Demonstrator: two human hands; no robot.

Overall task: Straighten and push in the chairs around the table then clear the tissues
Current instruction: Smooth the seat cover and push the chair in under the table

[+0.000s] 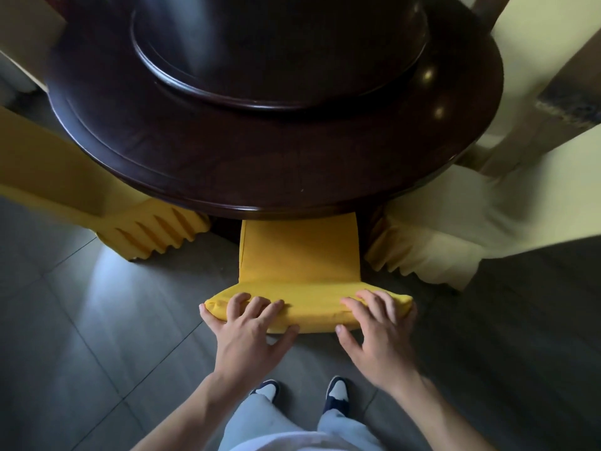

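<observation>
As the yellow-covered chair (297,252) sat nearly tucked under the round dark surface (227,151), left hand (250,323) and right hand (377,323) grasped its padded top rail; the loose cover looked likely to slide over the stiff frame.

I see a grey tiled floor (107,320) carrying a dark round wooden table (260,164). Three covered chairs stand on it: two yellow (297,252) (156,232), one cream (455,242)
</observation>
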